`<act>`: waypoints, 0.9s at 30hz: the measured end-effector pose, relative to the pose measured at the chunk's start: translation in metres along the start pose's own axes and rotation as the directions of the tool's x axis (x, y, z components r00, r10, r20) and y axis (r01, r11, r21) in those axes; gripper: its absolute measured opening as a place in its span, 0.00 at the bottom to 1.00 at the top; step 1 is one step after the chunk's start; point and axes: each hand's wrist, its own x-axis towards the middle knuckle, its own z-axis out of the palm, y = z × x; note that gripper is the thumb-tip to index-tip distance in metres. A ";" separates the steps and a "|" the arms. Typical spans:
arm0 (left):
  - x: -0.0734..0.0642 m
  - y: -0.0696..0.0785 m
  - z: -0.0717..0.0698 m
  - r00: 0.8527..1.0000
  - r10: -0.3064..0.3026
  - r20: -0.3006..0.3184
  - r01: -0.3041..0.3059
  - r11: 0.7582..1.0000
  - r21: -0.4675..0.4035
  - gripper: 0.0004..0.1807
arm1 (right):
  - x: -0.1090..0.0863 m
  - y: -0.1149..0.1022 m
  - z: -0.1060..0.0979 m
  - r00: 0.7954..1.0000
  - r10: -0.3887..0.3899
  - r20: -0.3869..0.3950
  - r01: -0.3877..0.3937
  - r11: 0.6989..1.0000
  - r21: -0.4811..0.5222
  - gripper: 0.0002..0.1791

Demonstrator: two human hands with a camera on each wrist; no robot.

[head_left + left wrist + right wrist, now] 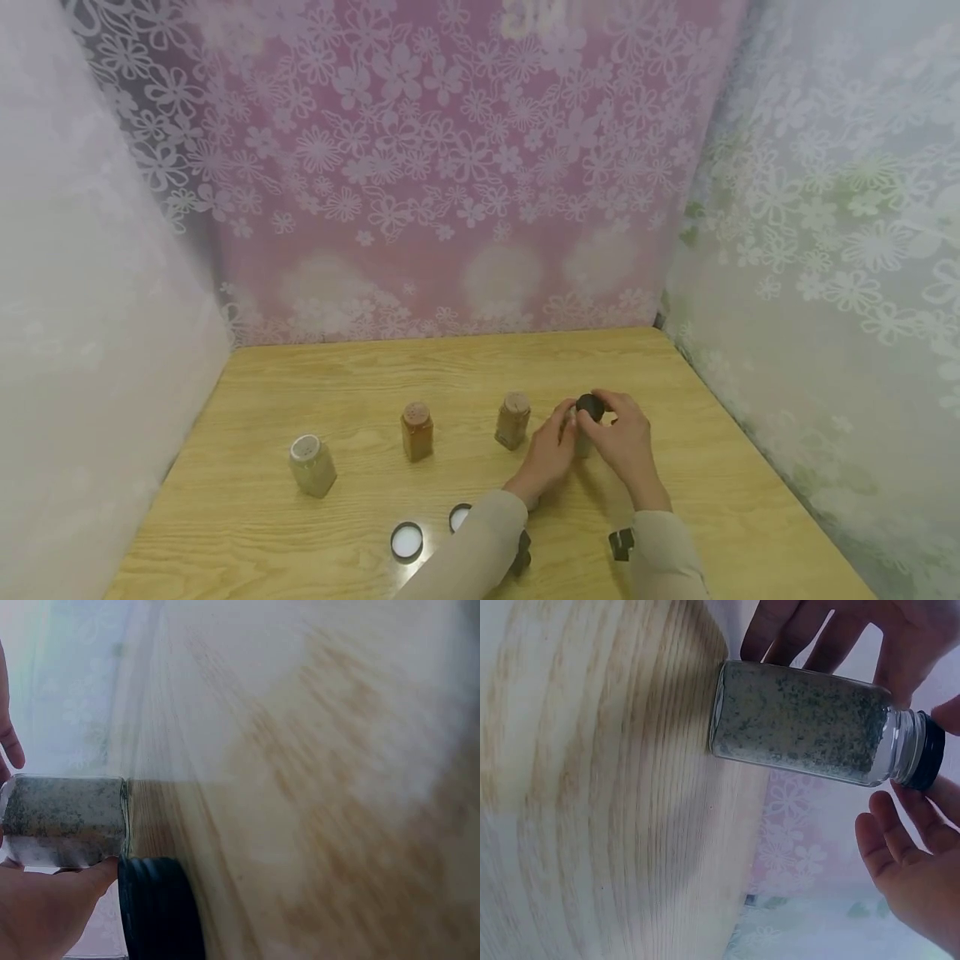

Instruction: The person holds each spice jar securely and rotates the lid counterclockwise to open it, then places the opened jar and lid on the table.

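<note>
A square clear glass jar (802, 724) of pale, green-flecked seasoning stands upright on the table at the right, its black screw cap (590, 407) on top. My left hand (547, 460) holds the jar's body from the side, fingers and thumb around the glass. Fingers and thumb of my right hand (626, 439) grip the cap. In the left wrist view the same jar (64, 821) shows at the left, with a loose black lid (161, 909) in front of it.
Three uncapped jars stand on the wooden table (360, 375): a brownish jar (513, 422), an orange-brown jar (417, 435), and a pale greenish jar (315, 471) at far left. Two black lids, one lid (407, 542) and another lid (460, 518), lie white side up nearer me.
</note>
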 end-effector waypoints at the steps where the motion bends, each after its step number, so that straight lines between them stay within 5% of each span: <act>1: 0.000 0.000 0.000 1.000 0.001 0.000 -0.001 1.000 0.002 0.24 | 0.000 0.000 0.000 1.000 -0.008 0.005 0.008 1.000 -0.003 0.24; 10: 0.000 -0.002 0.000 1.000 0.031 -0.002 -0.031 0.999 0.022 0.26 | 0.001 -0.003 -0.001 0.998 0.059 -0.009 -0.060 0.998 -0.027 0.34; 18: 0.001 -0.001 -0.001 0.999 0.048 -0.010 -0.047 0.999 0.022 0.24 | 0.002 -0.002 0.000 1.000 -0.009 0.026 0.010 0.999 -0.041 0.24; 27: 0.002 -0.003 0.001 0.999 0.046 -0.007 -0.046 0.999 0.030 0.25 | 0.001 -0.003 0.000 0.998 0.009 0.068 -0.007 0.999 -0.039 0.33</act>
